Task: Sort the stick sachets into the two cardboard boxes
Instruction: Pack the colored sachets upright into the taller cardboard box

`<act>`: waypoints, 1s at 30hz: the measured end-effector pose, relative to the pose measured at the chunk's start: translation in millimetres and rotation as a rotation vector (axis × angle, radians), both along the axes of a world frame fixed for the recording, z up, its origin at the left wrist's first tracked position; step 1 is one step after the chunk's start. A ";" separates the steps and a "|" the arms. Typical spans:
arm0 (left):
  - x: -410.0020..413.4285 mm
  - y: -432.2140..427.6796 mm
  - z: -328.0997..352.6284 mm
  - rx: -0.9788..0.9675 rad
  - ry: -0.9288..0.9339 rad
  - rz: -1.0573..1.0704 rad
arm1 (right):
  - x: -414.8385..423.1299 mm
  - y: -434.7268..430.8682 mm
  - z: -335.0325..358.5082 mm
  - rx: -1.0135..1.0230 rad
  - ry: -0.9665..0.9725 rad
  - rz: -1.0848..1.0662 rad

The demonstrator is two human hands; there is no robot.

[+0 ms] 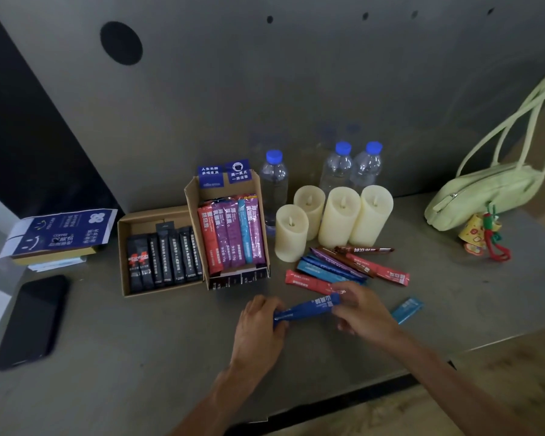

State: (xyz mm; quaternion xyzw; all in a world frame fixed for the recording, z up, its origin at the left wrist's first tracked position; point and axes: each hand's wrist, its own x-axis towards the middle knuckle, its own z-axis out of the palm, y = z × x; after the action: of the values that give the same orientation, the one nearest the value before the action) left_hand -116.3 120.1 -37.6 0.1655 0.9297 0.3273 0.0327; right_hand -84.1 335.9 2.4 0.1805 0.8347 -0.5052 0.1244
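Both hands hold one dark blue stick sachet [307, 309] just above the table. My left hand [260, 322] grips its left end and my right hand [361, 309] pinches its right end. The left cardboard box [129, 225] holds several black sachets [166, 258]. The right cardboard box [193, 196] holds several coloured sachets [232, 232] in red, purple and light blue. A loose pile of coloured sachets [346, 267] lies right of the boxes. One light blue sachet [407, 309] lies apart, right of my right hand.
Several cream candles [337, 217] and three water bottles [337, 168] stand behind the pile. A green handbag [482, 193] with charms lies at the far right. A black phone [32, 320] and a blue printed packet [60, 231] lie at the left. The table's front edge [343, 398] runs close below my forearms.
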 end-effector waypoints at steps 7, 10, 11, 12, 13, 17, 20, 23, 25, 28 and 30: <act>4.6 2.4 21.0 0.173 -0.115 0.029 | -12.2 -1.5 28.4 -0.299 0.124 -0.198; 3.1 4.5 32.5 0.192 -0.157 0.006 | -15.8 -6.2 44.1 -0.342 0.187 -0.165; 2.8 4.9 35.4 0.203 -0.167 0.010 | -16.5 -8.2 46.9 -0.351 0.194 -0.147; 3.0 4.6 38.6 0.230 -0.183 0.022 | -17.3 -11.1 49.8 -0.348 0.189 -0.124; 3.2 4.3 40.2 0.254 -0.197 0.037 | -18.6 -13.5 51.2 -0.339 0.179 -0.099; 5.3 1.2 43.2 0.303 -0.263 0.056 | -23.2 -24.4 55.8 -0.243 0.200 -0.047; 3.1 -4.2 44.9 0.293 -0.279 0.037 | -29.4 -33.9 60.6 -0.230 0.227 -0.009; -4.2 -13.3 49.7 0.324 -0.217 0.123 | -38.3 -42.4 65.6 -0.299 0.221 0.005; -15.7 -23.1 52.8 0.373 -0.138 0.263 | -44.4 -46.5 66.6 -0.271 0.215 0.015; -41.5 -34.7 57.0 0.410 -0.110 0.375 | -50.8 -53.6 62.9 -0.214 0.200 0.022; -59.4 -36.0 57.2 0.394 -0.112 0.382 | -55.9 -56.7 55.3 -0.175 0.203 0.021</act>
State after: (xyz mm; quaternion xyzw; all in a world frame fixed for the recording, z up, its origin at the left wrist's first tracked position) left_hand -175.7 84.1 19.6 -0.0281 0.8591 0.5108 -0.0113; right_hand -140.0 279.1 57.7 0.1082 0.7976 -0.5904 0.0600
